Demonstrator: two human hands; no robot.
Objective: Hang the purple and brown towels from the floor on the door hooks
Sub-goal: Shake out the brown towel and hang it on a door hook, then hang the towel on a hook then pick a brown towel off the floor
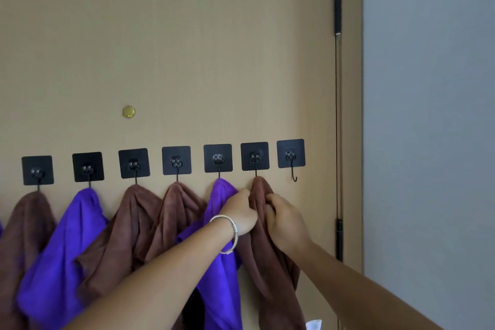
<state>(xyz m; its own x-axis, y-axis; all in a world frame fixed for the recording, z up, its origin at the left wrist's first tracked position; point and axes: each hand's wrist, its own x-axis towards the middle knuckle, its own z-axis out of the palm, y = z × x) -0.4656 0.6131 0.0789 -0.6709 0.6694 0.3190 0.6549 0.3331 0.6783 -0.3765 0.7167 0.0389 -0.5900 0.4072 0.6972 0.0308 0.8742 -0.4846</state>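
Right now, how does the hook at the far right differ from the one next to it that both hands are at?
The far-right hook is bare, its curved tip in plain sight; the neighbouring hook carries a brown towel that hides its tip. No hand is at the far-right hook, while the left hand and right hand grip the towel just below the neighbouring hook. Both hang from black square pads on the door.

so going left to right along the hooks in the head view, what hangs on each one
brown towel → purple towel → brown towel → brown towel → purple towel → brown towel held by both hands → bare hook
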